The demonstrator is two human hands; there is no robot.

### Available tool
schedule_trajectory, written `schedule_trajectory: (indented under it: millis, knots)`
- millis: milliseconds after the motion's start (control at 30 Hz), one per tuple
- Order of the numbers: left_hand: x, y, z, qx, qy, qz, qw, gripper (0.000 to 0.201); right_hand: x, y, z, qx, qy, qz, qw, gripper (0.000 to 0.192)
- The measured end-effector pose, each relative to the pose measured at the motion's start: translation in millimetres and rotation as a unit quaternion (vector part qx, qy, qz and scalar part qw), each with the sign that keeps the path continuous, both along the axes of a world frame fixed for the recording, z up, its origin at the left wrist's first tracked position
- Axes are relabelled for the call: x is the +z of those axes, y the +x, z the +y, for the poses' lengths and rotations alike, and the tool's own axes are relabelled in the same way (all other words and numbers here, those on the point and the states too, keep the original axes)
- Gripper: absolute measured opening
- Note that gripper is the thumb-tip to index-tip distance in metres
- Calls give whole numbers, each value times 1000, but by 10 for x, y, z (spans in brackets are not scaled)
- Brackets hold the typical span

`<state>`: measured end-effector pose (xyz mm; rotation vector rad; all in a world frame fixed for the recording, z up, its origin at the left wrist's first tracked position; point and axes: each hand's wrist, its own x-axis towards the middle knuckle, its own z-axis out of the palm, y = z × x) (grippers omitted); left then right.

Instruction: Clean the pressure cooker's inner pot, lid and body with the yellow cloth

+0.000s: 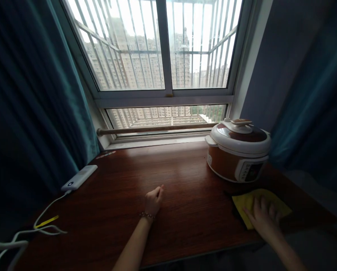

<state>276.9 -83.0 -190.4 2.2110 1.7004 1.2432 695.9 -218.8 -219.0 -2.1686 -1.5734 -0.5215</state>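
Your right hand (pixel 263 218) lies flat on the yellow cloth (pixel 260 205), fingers spread over it and palm pressing down; the grip is wide and flat, closed around nothing, only resting on the fabric. The cloth sits on the right part of the dark wooden bench (pixel 185 195), close to its front edge, and a darker patch shows just under and beside it on its left. Just behind the cloth, nearer the window, stands the brown and white rice cooker (pixel 238 148), lid down, its control panel turned toward you; cloth and cooker are near each other but you cannot tell whether they touch.

Your left hand (pixel 153 201) rests on the bare wood near the middle of the bench, fingers curled into a loose fist, a narrow grip with nothing in it. A beaded bracelet (pixel 147 215) circles that wrist. It is well apart from the cloth.

At the far left of the bench lies a white power bank (pixel 79 177), with a white cable (pixel 48 210) running from its near end toward the front left corner. A thin yellow strip (pixel 46 222) lies beside that cable. Teal curtains (pixel 29 113) hang on both sides, and a wooden rod (pixel 157 129) runs across the foot of the barred window (pixel 162 49).
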Motion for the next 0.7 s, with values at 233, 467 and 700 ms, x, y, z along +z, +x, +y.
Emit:
schedule_trajectory:
  millis: [233, 467, 700]
  knots:
    - [-40, -7, 62, -8, -27, -63, 998, 43, 466, -1485, 741, 322, 41, 289, 901, 43]
    - [83, 43, 26, -13, -71, -210, 975, 39, 576, -2201, 1343, 376, 48, 444, 812, 32]
    - [67, 585, 266, -127, -226, -477, 839, 26, 428, -2219, 1369, 398, -32, 604, 690, 40]
